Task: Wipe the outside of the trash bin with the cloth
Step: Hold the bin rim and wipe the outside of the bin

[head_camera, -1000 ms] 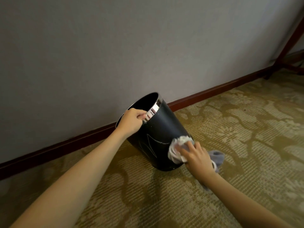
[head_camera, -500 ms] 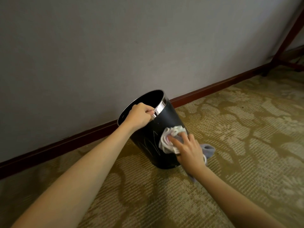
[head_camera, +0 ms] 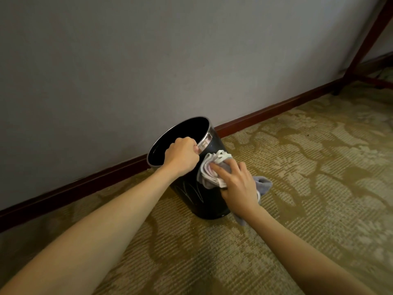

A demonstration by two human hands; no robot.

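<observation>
A black round trash bin with a shiny metal rim band stands tilted on the carpet, its mouth leaning toward the wall. My left hand grips the near rim. My right hand presses a bunched grey and white cloth against the upper outer side of the bin, just below the rim band. A loose end of the cloth hangs past my wrist on the right. Pale streaks show on the bin's lower side.
A grey wall with a dark red baseboard runs just behind the bin. Patterned olive carpet covers the floor. Dark red furniture legs stand at the far right.
My right hand has slid the cloth up the bin's side, from near the bottom to just under the rim band. My left hand keeps its grip on the rim.
</observation>
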